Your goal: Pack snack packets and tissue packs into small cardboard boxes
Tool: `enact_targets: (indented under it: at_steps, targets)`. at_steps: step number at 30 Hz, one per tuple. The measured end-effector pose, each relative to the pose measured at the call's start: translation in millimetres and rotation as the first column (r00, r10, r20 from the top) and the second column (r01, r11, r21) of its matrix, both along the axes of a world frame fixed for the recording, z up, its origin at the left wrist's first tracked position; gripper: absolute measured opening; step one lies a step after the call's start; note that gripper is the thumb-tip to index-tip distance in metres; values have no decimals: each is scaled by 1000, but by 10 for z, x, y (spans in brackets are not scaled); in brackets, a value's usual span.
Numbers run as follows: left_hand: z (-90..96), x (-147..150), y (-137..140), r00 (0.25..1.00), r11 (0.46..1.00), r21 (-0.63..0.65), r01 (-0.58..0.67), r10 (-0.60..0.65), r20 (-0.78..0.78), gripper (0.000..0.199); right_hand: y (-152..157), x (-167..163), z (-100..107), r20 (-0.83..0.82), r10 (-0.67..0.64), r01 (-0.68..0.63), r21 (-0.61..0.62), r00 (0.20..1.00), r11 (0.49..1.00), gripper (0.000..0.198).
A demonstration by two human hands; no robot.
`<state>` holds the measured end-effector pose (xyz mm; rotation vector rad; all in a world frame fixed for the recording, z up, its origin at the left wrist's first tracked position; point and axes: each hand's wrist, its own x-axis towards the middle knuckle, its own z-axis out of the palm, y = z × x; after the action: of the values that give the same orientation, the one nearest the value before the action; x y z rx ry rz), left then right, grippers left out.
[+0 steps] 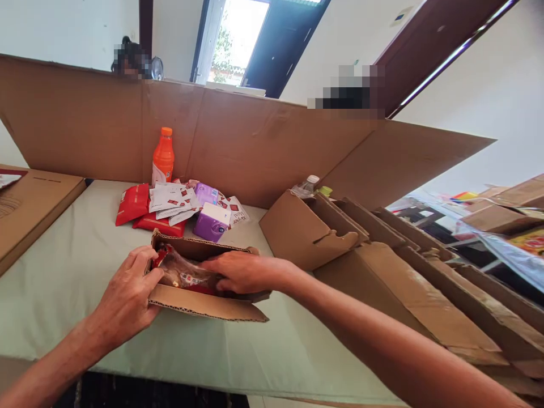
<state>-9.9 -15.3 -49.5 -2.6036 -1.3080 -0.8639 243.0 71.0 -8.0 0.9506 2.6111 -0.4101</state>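
Note:
A small open cardboard box [208, 306] sits on the cloth-covered table, its long flap folded out towards me. My left hand [131, 289] is closed on the box's left end, fingers at the far side and thumb over the edge. Inside lies a clear-and-red food packet [187, 275] with brown contents and printed characters. My right hand [242, 272] reaches into the box from the right, its fingers bent around the packet's right part; some fingertips are hidden there. Beyond the box are red pouches [134, 204], white printed sachets [172, 198] and purple tissue packs [212, 221].
An orange bottle [164, 156] stands by a tall cardboard screen [255, 141]. Folded cardboard boxes [382, 283] lean in a row at the right, with a clear bottle [306, 186] among them. A flat carton [38, 209] lies left. Two people's heads show behind the screen.

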Motion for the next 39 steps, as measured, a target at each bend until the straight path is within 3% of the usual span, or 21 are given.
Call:
enact_targets:
  at_steps: [4, 7, 12, 16, 19, 22, 28, 30, 32, 34, 35, 39]
  targets:
    - [-65, -31, -8, 1000, 1000, -12, 10, -10, 15, 46, -165, 89, 111, -103, -52, 69, 168, 993, 983, 54]
    - [-117, -58, -14, 997, 1000, -10, -3, 4, 78, 61, -236, 21, 24, -173, -3, 45, 241, 985, 969, 48]
    - [-133, -100, 7, 996, 996, -57, 62, -57, 73, 61, -62, -154, -157, -1, 27, -27, 125, 1000, 992, 41]
    - [-205, -155, 35, 989, 995, -47, 84, -78, 122, 60, 3, -48, 15, -50, 67, -61, 111, 996, 992, 41]
    - [-303, -201, 76, 977, 993, -17, 114, -109, 181, 54, 4, 151, 137, -258, 15, 24, 147, 966, 989, 48]
    - [-349, -226, 137, 971, 986, 8, 164, -163, 174, 44, 95, 325, 112, -406, -61, 123, 129, 912, 984, 55]
    - [-235, -254, 197, 965, 965, -26, 260, -260, 22, 47, 163, 561, 14, -604, -94, 217, 134, 791, 967, 41]
    - [-206, -262, 194, 968, 967, -43, 249, -249, 12, 53, 8, 683, 24, -691, -107, 313, 179, 715, 933, 35]
    - [-200, -261, 202, 971, 969, -63, 239, -238, 21, 60, -194, 815, 9, -760, -148, 464, 220, 633, 858, 30]
    - [-210, -252, 226, 967, 965, -64, 255, -255, 17, 63, -377, 918, -58, -789, -191, 571, 233, 584, 787, 25]
    - [-216, -245, 241, 963, 961, -60, 268, -268, 10, 63, -443, 948, -111, -790, -202, 588, 233, 579, 775, 24]
    - [-200, -225, 277, 941, 941, 9, 338, -338, 29, 62, -512, 925, -375, -734, -164, 477, 239, 659, 846, 28]
